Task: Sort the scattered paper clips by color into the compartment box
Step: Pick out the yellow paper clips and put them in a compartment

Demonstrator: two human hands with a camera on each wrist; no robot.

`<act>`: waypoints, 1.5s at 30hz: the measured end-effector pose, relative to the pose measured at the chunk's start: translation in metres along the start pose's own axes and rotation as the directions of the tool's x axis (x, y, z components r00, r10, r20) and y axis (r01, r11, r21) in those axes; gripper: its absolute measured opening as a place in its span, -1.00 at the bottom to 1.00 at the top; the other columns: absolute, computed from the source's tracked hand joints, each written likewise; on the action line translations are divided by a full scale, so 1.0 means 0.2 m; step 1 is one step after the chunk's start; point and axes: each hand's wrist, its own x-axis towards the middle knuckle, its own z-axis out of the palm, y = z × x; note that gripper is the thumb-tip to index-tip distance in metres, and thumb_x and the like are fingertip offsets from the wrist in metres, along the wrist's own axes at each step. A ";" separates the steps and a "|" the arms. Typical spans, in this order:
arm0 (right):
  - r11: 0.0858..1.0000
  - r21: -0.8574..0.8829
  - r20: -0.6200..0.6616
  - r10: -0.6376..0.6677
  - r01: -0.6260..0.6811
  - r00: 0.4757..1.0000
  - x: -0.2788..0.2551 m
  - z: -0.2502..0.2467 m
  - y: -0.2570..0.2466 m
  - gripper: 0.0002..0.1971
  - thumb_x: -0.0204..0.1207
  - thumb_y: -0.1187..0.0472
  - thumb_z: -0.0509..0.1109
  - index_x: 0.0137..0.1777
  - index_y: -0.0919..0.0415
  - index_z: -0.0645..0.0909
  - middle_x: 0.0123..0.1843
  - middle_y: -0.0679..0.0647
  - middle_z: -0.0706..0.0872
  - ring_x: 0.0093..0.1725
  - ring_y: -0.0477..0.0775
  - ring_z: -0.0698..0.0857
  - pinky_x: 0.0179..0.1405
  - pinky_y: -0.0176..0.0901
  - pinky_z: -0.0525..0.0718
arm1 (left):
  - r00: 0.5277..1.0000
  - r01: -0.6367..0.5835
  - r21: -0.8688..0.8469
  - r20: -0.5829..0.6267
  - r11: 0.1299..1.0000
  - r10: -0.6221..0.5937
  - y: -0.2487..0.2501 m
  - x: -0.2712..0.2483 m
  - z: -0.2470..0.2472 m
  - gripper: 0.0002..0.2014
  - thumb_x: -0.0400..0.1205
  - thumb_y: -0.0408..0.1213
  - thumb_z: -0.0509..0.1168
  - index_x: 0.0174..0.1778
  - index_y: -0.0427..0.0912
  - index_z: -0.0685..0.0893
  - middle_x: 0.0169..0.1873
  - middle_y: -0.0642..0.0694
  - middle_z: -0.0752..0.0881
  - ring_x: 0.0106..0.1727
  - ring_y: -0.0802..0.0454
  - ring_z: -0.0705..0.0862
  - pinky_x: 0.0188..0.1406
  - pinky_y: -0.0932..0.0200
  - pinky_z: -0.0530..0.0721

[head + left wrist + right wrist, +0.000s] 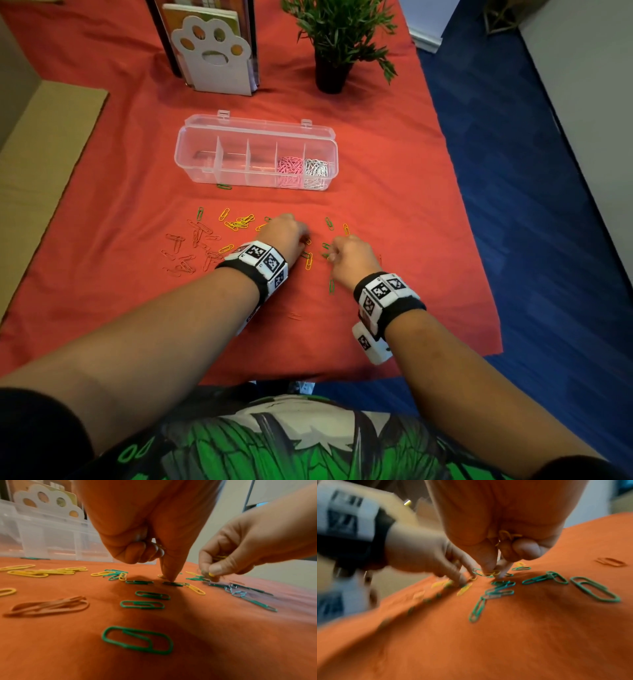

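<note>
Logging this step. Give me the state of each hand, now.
Left hand: fingers curled, index fingertip pressing a green clip on the cloth.
Right hand: holding yellow clips, pinching at more.

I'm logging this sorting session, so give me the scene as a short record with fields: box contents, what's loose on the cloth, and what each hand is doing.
Box: clear compartment box, lid open
Filled compartments: pink clips second from right; white clips rightmost
Other compartments: look empty
Loose on red cloth: yellow clips, green clips, red clips
Stray: one green clip against the box front
Left hand: one fingertip pressing down at a green clip, other fingers curled
Right hand: pinching clips on the cloth, yellow clips tucked in its palm
</note>
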 end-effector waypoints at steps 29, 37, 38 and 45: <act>0.952 -0.246 -0.039 0.176 -0.180 0.984 0.18 -0.14 -0.03 -0.60 0.50 0.32 0.22 0.34 0.37 0.39 0.35 0.31 0.48 0.31 0.33 0.60 0.23 0.04 0.58 | 0.989 0.147 -0.002 0.002 0.989 -0.147 0.03 -0.11 0.08 -0.69 0.49 0.00 0.34 -0.07 -0.18 0.74 -0.01 -0.23 0.77 0.10 -0.20 0.70 0.02 0.05 0.64; 0.955 0.162 0.052 0.244 -0.249 0.968 0.19 -0.19 -0.02 -0.92 0.43 0.34 0.28 -0.18 0.14 0.50 -0.11 0.21 0.68 -0.06 0.20 0.67 -0.15 -0.15 0.52 | 0.988 0.125 0.042 0.086 0.991 -0.128 0.08 -0.10 0.10 -0.77 0.50 -0.25 0.26 -0.02 -0.24 0.73 0.02 -0.28 0.76 0.12 -0.25 0.69 0.07 0.01 0.64; 0.910 0.318 0.064 0.261 -0.268 0.963 0.19 -0.18 -0.01 -0.85 0.41 0.37 0.29 -0.28 0.11 0.46 -0.25 0.16 0.65 -0.27 0.15 0.63 -0.34 -0.20 0.49 | 0.987 0.120 0.041 0.102 0.992 -0.123 0.07 -0.11 0.09 -0.77 0.50 -0.25 0.27 -0.02 -0.25 0.73 0.01 -0.28 0.76 0.12 -0.25 0.69 0.07 0.02 0.64; 0.320 0.871 0.305 0.240 -0.372 0.922 0.10 -0.21 -0.07 -0.73 0.50 0.52 0.09 -0.15 0.18 0.53 -0.40 0.04 0.42 -0.63 -0.17 0.31 -0.75 -0.43 0.21 | 0.987 0.075 0.053 0.136 0.996 -0.081 0.04 -0.16 0.09 -0.79 0.48 -0.22 0.28 -0.09 -0.22 0.73 -0.03 -0.27 0.77 0.10 -0.24 0.70 0.04 0.03 0.66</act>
